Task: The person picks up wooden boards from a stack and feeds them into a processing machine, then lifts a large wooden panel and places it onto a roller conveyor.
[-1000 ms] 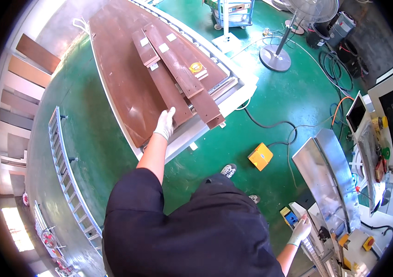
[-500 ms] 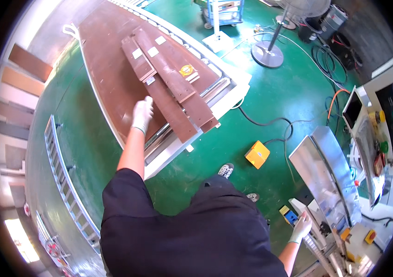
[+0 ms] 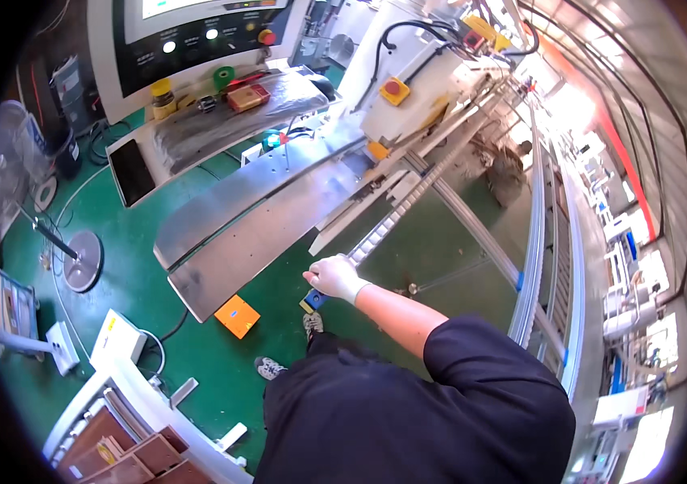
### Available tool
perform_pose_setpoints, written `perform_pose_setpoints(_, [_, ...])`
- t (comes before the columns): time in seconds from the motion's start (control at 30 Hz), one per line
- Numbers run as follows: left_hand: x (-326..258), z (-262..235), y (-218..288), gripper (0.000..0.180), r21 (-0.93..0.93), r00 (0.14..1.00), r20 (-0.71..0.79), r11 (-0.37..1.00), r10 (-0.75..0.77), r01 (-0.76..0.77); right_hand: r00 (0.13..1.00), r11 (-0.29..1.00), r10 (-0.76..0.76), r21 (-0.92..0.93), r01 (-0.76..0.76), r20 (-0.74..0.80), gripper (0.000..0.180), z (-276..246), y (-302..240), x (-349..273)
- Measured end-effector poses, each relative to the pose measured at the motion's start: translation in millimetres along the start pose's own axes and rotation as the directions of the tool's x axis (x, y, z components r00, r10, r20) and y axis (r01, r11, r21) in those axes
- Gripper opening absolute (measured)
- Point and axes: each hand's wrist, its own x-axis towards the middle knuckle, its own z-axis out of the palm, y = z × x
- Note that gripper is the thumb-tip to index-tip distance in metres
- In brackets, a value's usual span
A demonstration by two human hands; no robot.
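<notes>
My right hand [image 3: 334, 277], in a white glove, is closed at the near end of a pale segmented rail [image 3: 374, 239]. The fingers curl round that end and hide it. The rail slopes away to the upper right towards a machine. Beside it lies a broad shiny metal table [image 3: 258, 214] with a dark slot along its length. Just under my hand a small blue and yellow block [image 3: 313, 301] shows near my shoe. My left hand is out of view.
A control panel [image 3: 198, 44] and a shelf with a phone [image 3: 131, 173] stand at the upper left. An orange box [image 3: 237, 316] with a cable lies on the green floor. Brown boards [image 3: 154, 456] rest on a cart at lower left. Long metal rails [image 3: 530, 258] run along the right.
My view has swung right, from the cart of brown boards to the machine. My left hand, earlier over the boards, has left the view. My right hand stays at the rail's end.
</notes>
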Motion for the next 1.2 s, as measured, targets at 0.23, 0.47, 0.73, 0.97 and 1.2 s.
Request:
perform_pose_setpoints(0.23, [31, 53, -96, 0.057, 0.124, 0.988, -0.150, 0.992, 0.028, -0.010, 0.999, 0.999, 0.018, 0.036, -0.020, 0.039, 0.040, -9, -6, -10])
perform_pose_setpoints(0.47, [25, 58, -139, 0.050, -0.510, 0.475, 0.824, 0.043, 0.308, 0.859, 0.999, 0.997, 0.001, 0.076, -0.004, 0.040, 0.039, -11, -11, -5])
perform_pose_setpoints(0.73, [-89, 32, -5, 0.048, -0.930, 0.903, 0.356, -0.181, -0.240, 0.319, 0.999, 0.994, -0.011, 0.106, 0.007, 0.040, 0.038, -10, -13, -11])
perform_pose_setpoints(0.97, [-221, -32, 178, 0.065, -0.837, 0.847, 0.476, -0.172, 0.239, 0.519, 0.838, 0.702, -0.546, 0.551, 0.451, 0.010, 0.022, 0, -133, -18])
perform_pose_setpoints(1.2, [-305, 14, 333, 0.059, -0.785, 0.566, 0.481, 0.042, 0.669, 0.618, 0.648, 0.353, -0.762, 0.844, 0.405, 0.007, 0.076, -8, -210, -66])
